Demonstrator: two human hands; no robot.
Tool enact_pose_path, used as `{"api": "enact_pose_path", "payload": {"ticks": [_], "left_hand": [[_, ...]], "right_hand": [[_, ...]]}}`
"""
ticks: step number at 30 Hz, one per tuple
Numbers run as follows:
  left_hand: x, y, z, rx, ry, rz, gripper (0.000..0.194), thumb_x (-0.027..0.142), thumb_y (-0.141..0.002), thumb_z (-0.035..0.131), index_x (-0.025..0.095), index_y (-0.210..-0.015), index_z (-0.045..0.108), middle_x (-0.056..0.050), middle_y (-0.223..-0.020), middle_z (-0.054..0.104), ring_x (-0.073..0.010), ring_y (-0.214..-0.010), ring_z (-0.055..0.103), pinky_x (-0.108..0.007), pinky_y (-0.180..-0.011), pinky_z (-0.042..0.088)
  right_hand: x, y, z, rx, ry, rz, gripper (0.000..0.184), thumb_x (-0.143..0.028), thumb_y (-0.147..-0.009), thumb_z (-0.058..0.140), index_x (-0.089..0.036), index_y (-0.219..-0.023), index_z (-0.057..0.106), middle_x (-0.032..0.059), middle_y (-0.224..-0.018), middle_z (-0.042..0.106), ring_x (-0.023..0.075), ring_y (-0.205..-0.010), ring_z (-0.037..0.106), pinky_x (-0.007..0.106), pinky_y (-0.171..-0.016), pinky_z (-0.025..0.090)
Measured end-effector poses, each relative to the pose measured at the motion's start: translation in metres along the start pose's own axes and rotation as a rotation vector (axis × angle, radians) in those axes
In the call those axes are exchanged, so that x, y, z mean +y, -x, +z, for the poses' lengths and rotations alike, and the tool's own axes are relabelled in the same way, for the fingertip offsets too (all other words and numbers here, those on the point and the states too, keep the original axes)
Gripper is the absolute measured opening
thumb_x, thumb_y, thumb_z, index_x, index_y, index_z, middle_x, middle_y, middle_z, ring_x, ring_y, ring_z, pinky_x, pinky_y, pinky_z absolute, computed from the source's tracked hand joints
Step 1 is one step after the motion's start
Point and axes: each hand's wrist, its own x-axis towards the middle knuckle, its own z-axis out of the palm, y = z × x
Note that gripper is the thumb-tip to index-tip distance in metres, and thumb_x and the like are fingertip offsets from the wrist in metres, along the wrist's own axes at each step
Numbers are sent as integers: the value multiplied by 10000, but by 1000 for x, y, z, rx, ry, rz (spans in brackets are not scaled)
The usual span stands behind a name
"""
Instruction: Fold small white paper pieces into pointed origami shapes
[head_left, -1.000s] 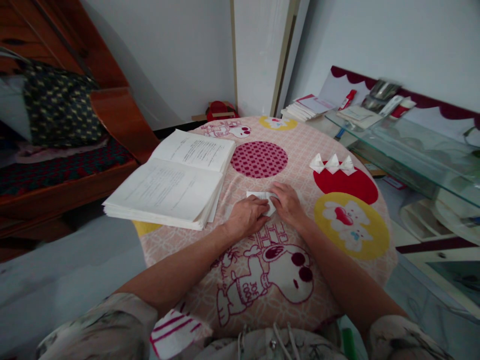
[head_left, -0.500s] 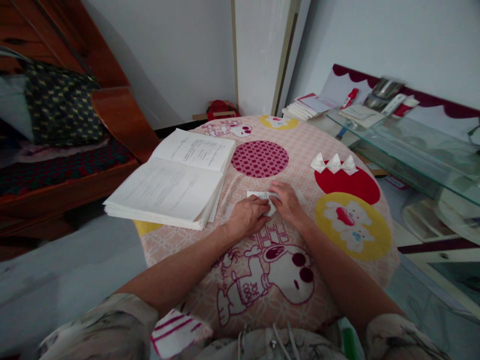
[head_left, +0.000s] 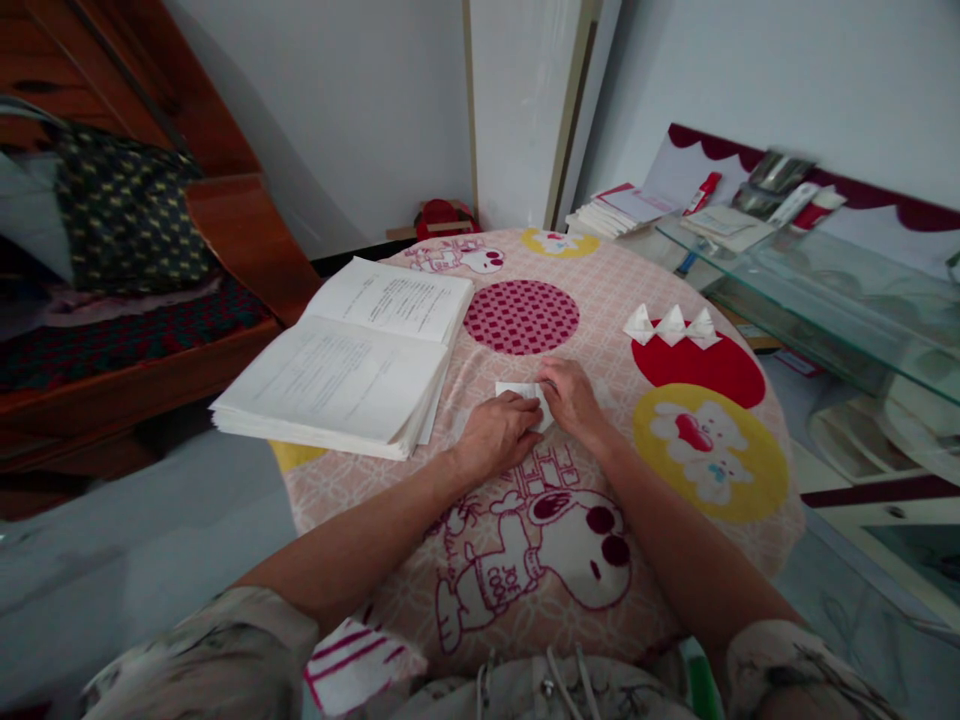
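A small piece of white folded paper [head_left: 516,387] lies on the patterned tablecloth, partly hidden under my fingers. My left hand [head_left: 498,432] presses on it from the left, its fingers curled together over the sheet. From the right, my right hand [head_left: 571,398] has its thumb and fingers closed at the paper's right edge. Several white folded paper pieces [head_left: 671,326] with pointed tops stand in a joined row farther right, on the red patch of the cloth.
A thick open book [head_left: 337,370] with printed pages lies left of my hands. To the right stands a glass shelf [head_left: 825,290] with a notebook and small items; a paper stack [head_left: 607,215] sits behind the table. A wooden bench [head_left: 232,240] with a dark patterned bag [head_left: 131,210] is at left.
My right hand's fingers have shifted slightly at the paper's right edge. The left hand stays nearly in place on the sheet.
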Motion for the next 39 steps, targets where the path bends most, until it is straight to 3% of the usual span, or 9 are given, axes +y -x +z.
{"api": "enact_pose_path", "payload": {"ticks": [7, 15, 22, 31, 39], "left_hand": [[3, 0, -2, -11, 0, 3, 175, 257, -932, 626, 163, -1059, 700, -82, -1121, 717, -271, -1124, 615, -405, -978, 536], [5, 0, -2, -11, -14, 4, 172, 246, -931, 623, 161, -1059, 699, -89, -1111, 718, -274, -1145, 615, -401, -981, 546], [3, 1, 0, 6, 13, 2, 170, 228, -923, 627, 151, -1050, 710, -100, -1138, 721, -281, -1156, 615, -414, -1003, 541], [4, 3, 2, 24, 29, -19, 161, 258, -935, 625, 153, -1028, 706, -104, -1148, 710, -269, -1148, 625, -387, -990, 541], [11, 4, -1, -1, -11, -33, 121, 218, -956, 580, 156, -990, 679, -98, -1092, 726, -243, -1088, 660, -356, -952, 549]], "right_hand": [[1, 0, 1, 17, -27, 11, 139, -120, -813, 525, -214, -795, 626, 108, -1024, 690, 277, -1066, 582, 444, -987, 434], [-5, 2, 1, 70, 48, -68, 158, -194, -924, 478, -222, -800, 571, 100, -958, 641, 262, -987, 540, 406, -925, 427], [-20, 7, -8, -12, 197, -80, 195, -177, -938, 474, -207, -800, 608, 98, -841, 643, 262, -868, 525, 384, -812, 410], [-19, 10, -20, -63, -23, 10, 203, -126, -876, 536, -195, -847, 725, 66, -834, 712, 220, -828, 607, 337, -789, 444], [-20, 10, -24, -84, -6, -5, 228, -114, -864, 562, -212, -812, 762, 58, -802, 718, 220, -812, 614, 345, -791, 463]]}}
